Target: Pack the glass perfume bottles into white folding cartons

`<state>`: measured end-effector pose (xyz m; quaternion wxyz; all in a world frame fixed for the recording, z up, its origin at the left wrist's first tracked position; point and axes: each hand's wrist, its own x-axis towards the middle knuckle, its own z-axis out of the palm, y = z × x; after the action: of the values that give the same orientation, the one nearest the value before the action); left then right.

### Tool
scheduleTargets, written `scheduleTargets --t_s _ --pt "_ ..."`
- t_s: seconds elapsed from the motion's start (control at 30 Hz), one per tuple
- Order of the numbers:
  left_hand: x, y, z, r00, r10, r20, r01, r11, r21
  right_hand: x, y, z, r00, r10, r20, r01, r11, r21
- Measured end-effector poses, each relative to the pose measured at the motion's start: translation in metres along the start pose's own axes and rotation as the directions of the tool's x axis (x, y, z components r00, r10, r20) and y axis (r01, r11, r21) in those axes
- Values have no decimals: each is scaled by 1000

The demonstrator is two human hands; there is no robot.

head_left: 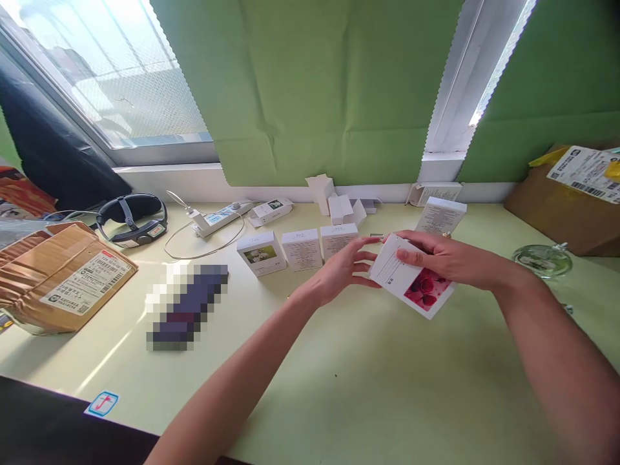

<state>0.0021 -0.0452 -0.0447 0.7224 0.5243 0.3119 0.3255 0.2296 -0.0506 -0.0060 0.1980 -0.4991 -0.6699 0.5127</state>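
Observation:
A white carton with a red rose picture (pixel 417 285) is held tilted above the table by my right hand (pixel 433 250), its thumb across the printed face and the other fingers behind. My left hand (pixel 345 266) is at the carton's left end, fingers stretched and spread; whether they press on it I cannot tell. Just beyond my left hand stand a white carton with a white flower picture (pixel 261 254) and two text-covered cartons (pixel 301 250) (pixel 339 237). Another upright carton (pixel 442 216) is partly hidden behind my right hand.
Opened white cartons (pixel 339 210) and a power strip (pixel 220 219) lie along the back wall. At left are a cardboard box (pixel 68 284), a headband device (pixel 133 219) and a pixelated dark object (pixel 188 307). A glass bottle (pixel 542 260) and large cardboard box (pixel 562 200) are at right.

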Motion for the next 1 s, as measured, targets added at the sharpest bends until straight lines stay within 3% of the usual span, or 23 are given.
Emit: scheduleTargets --t_s 0.1,0.23,0.3,0.37,0.47,0.53,0.7,0.87,1.0 --pt "-16 -6 2 999 42 34 -45 992 118 0 13 13 999 45 -23 -46 998 -32" --pt "-26 -43 3 997 60 43 -66 987 145 5 33 37 998 55 -14 -54 997 59" --pt "-26 -58 2 998 64 -9 -63 993 98 5 45 46 989 102 -111 -79 979 189" --pt "-25 -65 2 994 60 -90 -58 998 33 3 57 53 950 169 -263 -62 926 372" --pt "-26 -61 3 982 51 -181 -63 996 -61 -1 69 64 892 241 -383 26 817 576" --pt "-27 -56 5 983 25 -180 -39 997 -72 -3 71 74 892 229 -389 65 788 613" --pt "-31 -47 4 993 -62 -105 69 995 66 -2 70 89 865 200 -460 92 839 537" --pt "-31 -46 0 997 -63 -41 68 991 112 0 77 86 853 200 -482 110 834 541" --pt "-31 -51 0 996 -60 -66 69 985 157 -1 80 85 855 181 -486 125 837 532"
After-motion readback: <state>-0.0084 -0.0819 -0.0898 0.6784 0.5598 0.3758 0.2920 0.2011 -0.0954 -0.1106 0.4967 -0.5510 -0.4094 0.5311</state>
